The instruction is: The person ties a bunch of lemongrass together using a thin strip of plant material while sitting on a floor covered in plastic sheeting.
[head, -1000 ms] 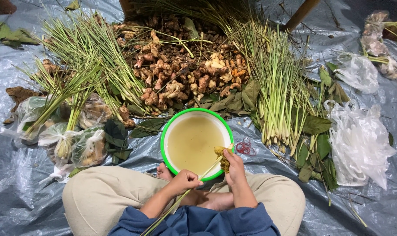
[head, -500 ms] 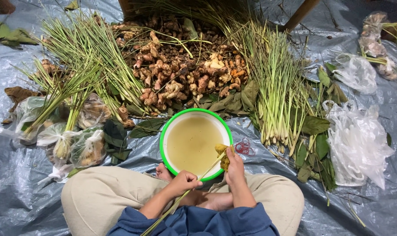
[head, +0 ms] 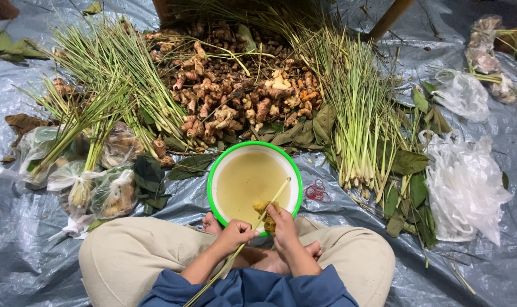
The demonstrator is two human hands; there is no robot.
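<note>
I sit cross-legged on a grey tarp behind a white bowl with a green rim (head: 214, 170) holding murky yellowish water. My left hand (head: 236, 233) grips a long thin yellow-green stalk (head: 270, 202) whose tip reaches over the water. My right hand (head: 281, 223) holds a small knobbly piece of yellow-brown root (head: 262, 207) at the bowl's near edge, right against the stalk. Both hands are close together above my lap.
A heap of ginger-like roots (head: 236, 96) lies beyond the bowl. Lemongrass bundles (head: 99, 96) lie left, and more lemongrass (head: 358, 125) right. Red rubber bands (head: 316, 191) sit beside the bowl. Clear plastic bags (head: 463, 182) lie right, filled bags (head: 93, 187) left, with loose green leaves (head: 409, 165).
The stalk has swung a little, its tip now further over the water. My hands stay at the bowl's near edge with almost no shift.
</note>
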